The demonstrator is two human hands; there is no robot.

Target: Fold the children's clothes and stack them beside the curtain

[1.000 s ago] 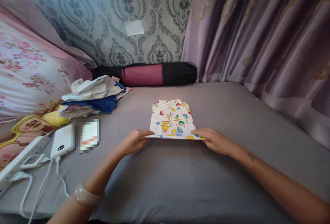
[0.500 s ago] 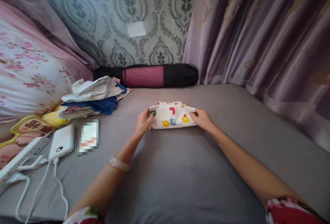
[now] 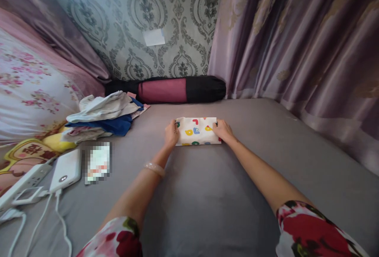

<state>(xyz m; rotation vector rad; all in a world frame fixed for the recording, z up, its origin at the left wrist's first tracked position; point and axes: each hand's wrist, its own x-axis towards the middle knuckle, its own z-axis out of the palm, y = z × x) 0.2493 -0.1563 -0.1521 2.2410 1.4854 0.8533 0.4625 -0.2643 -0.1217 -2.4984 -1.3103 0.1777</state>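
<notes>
A folded white cloth (image 3: 199,137) printed with colourful letter shapes lies as a neat rectangle in the middle of the bed. At its left edge, my left hand (image 3: 171,133) grips the fabric, with a pale bangle on that wrist. My right hand (image 3: 222,130) holds the opposite edge, its thumb on top of the print and its other fingers partly hidden. Both arms reach forward, and the cloth is spread straight between the two hands. Whether it is a garment I cannot tell.
Left of the cloth is a heap of white and blue clothes (image 3: 103,109). Nearer stand a white power bank (image 3: 66,170) with cables, a power strip (image 3: 28,184) and a blurred-out flat item (image 3: 98,163). A black and maroon rolled bag (image 3: 162,90) lies along the wall.
The cloth's far edge has been folded and now lies flat and straight, with its print shifted nearer me. My hands have come closer together, the right one moving left.
</notes>
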